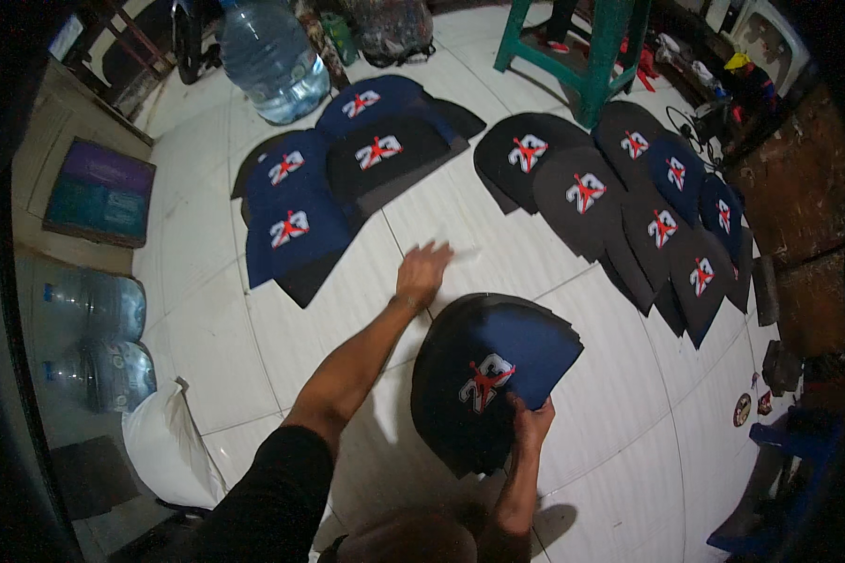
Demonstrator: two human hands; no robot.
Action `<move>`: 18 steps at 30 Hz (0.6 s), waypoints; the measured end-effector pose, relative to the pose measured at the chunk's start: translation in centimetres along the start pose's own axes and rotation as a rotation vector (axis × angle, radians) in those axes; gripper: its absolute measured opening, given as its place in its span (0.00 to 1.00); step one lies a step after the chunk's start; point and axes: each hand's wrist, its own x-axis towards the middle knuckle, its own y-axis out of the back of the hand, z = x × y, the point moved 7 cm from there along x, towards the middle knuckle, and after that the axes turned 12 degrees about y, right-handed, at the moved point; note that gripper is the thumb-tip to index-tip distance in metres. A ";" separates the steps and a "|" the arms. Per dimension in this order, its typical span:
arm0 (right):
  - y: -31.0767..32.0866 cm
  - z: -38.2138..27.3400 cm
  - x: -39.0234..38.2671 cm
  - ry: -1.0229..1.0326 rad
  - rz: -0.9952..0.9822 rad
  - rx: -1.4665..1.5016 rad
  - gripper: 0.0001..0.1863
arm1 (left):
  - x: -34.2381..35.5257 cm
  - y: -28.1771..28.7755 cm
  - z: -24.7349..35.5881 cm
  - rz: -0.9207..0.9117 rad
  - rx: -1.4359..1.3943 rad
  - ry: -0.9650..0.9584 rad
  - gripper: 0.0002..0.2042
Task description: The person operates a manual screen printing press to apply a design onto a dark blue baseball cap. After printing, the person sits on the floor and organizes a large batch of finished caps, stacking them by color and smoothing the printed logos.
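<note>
My right hand [532, 424] grips the lower right edge of a thick stack of dome-shaped fabric panels [460, 413], its thumb on top. The top panel is dark, navy toward the right, with a white-and-red emblem. My left hand [424, 274] is stretched out beyond the stack, above the tiled floor, fingers extended and slightly blurred; I make out nothing held in it. Similar navy and black panels [296, 202] lie overlapping at the far left. Another overlapping group of dark brown and navy panels [582, 211] spreads over the floor on the right.
A large water bottle [272, 66] stands behind the left panels, and a green stool [587, 75] behind the right ones. Two more water bottles [103, 305] and a white sack [169, 446] are at the left. A brown wooden panel [807, 197] and a blue stool [779, 469] edge the right side.
</note>
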 end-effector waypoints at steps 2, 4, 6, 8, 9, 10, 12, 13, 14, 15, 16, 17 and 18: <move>-1.1 -0.4 0.3 -0.041 0.007 0.044 0.19 | -2.5 2.2 -0.1 -0.018 -0.165 -0.289 0.12; -1.1 0.1 1.4 -0.016 0.043 0.045 0.18 | -2.3 7.8 3.9 -0.202 -0.189 -0.373 0.11; -2.3 2.0 2.8 0.081 0.034 0.022 0.18 | 1.6 13.1 5.2 -0.165 -0.069 -0.760 0.12; -4.4 -0.7 2.4 0.052 0.088 0.174 0.19 | 13.3 22.9 6.7 0.042 0.292 -0.469 0.25; -6.3 -2.0 1.0 0.014 0.072 0.265 0.19 | 18.3 29.3 4.0 0.041 0.399 0.009 0.45; -6.8 -0.9 2.0 0.112 0.065 0.199 0.20 | 19.5 34.3 5.2 0.420 0.567 0.368 0.57; -5.4 5.3 4.5 0.274 0.087 0.030 0.22 | 21.8 37.0 10.6 0.373 0.372 0.169 0.59; -5.4 4.8 3.8 0.255 0.115 0.029 0.22 | 22.3 36.5 10.2 0.377 0.336 0.097 0.57; -6.3 3.3 3.6 0.240 0.119 0.034 0.23 | 22.2 35.9 7.7 0.392 0.313 0.044 0.55; -7.4 1.7 3.7 0.228 0.124 0.039 0.23 | 21.8 35.4 5.0 0.407 0.286 -0.008 0.52; -9.4 -0.3 3.9 0.214 0.095 0.053 0.24 | 20.6 34.2 0.1 0.261 0.355 0.065 0.49; -9.7 -2.4 4.2 0.207 0.121 0.049 0.24 | 20.0 31.5 -2.6 0.105 0.383 0.097 0.46; -9.9 -3.1 3.1 0.168 0.122 0.035 0.25 | 18.4 28.5 -5.5 -0.041 0.449 0.105 0.45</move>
